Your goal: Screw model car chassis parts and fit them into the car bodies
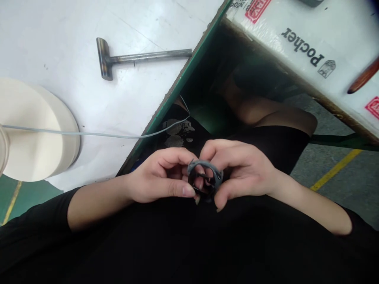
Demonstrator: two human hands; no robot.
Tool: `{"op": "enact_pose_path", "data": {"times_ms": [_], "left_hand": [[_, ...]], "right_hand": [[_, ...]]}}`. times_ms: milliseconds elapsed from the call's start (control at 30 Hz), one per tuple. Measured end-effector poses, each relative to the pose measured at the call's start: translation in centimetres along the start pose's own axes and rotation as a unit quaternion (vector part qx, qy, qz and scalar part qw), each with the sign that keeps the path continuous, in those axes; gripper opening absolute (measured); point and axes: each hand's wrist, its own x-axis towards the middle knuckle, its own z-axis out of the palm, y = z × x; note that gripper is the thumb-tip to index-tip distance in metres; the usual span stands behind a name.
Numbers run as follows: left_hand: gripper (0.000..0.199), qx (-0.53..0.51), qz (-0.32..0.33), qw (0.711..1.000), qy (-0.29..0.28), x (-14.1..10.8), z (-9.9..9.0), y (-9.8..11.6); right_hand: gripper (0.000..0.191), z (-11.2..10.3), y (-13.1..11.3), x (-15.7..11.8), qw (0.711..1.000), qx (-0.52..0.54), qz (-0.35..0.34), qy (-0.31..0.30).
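Note:
A small dark grey ring-shaped part [204, 163] with an open middle is held up in front of my black clothing. My left hand [161, 175] pinches its left side between thumb and fingers. On the other side, my right hand [244, 169] grips the rim, with fingertips reaching into the opening. The lower part of the ring is dark and blends into the clothing, so its exact shape is hard to make out.
A T-shaped metal hammer [142, 58] lies on the white tabletop [74, 31]. Left of it is a cream round object [59, 134]; a thin grey cord [118, 135] crosses it and hangs over the green table edge [174, 88]. At upper right, a surface carries plastic-covered "Pocher" print [304, 47].

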Motion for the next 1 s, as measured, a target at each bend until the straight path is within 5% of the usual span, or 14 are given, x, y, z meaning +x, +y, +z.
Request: {"op": "enact_pose_path", "data": {"times_ms": [133,400,533,633,767,1000], "left_hand": [[0.025,-0.158,-0.092,0.983,0.016,-0.1,0.2,-0.1],[0.033,-0.198,-0.135,0.971,0.018,-0.2,-0.2,-0.2],[0.035,-0.209,-0.167,0.963,0.025,0.0,-0.2,0.3],[0.038,-0.22,-0.19,0.957,0.013,0.1,-0.3,0.4],[0.042,-0.2,-0.21,0.957,-0.007,0.1,-0.5,-0.1],[0.039,-0.063,-0.169,0.976,0.125,0.3,-1.0,-0.3]], "right_hand": [[0.036,0.0,0.3,0.4,0.991,0.105,0.079,-0.018],[0.041,0.6,0.4,0.4,0.988,0.104,0.107,0.046],[0.076,0.7,0.7,0.6,0.991,0.08,0.043,0.102],[0.053,0.7,0.8,0.8,0.995,0.039,-0.015,0.087],[0.037,0.7,0.5,0.6,0.989,-0.002,-0.036,0.142],[0.022,0.0,-0.6,-0.8,0.956,-0.216,-0.047,0.194]]}}
